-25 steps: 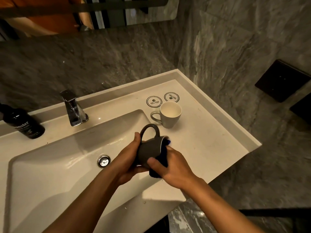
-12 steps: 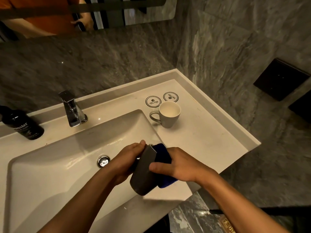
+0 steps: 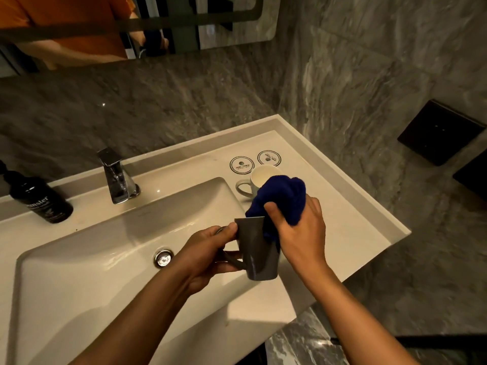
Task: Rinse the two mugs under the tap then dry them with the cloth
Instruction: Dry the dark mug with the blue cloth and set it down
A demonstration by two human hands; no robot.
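Note:
My left hand [image 3: 208,255] grips the dark grey mug [image 3: 257,255] by its handle, holding it upright over the right edge of the basin. My right hand [image 3: 300,227] grips a bunched dark blue cloth [image 3: 283,198] against the mug's rim and right side; part of the cloth hangs down along the mug. A white mug [image 3: 259,179] stands upright on the counter behind, partly hidden by the cloth, its handle pointing left. The chrome tap [image 3: 117,177] stands at the back of the sink with no water running.
A black pump bottle [image 3: 40,200] stands on the white counter [image 3: 350,222] at the far left. Two round stickers [image 3: 242,165] lie behind the white mug. The basin drain [image 3: 164,258] is left of my hands. Marble walls close in behind and to the right.
The grey mug has turned from tilted on its side to upright, handle now in my left hand. My right hand has lifted the cloth up to the rim.

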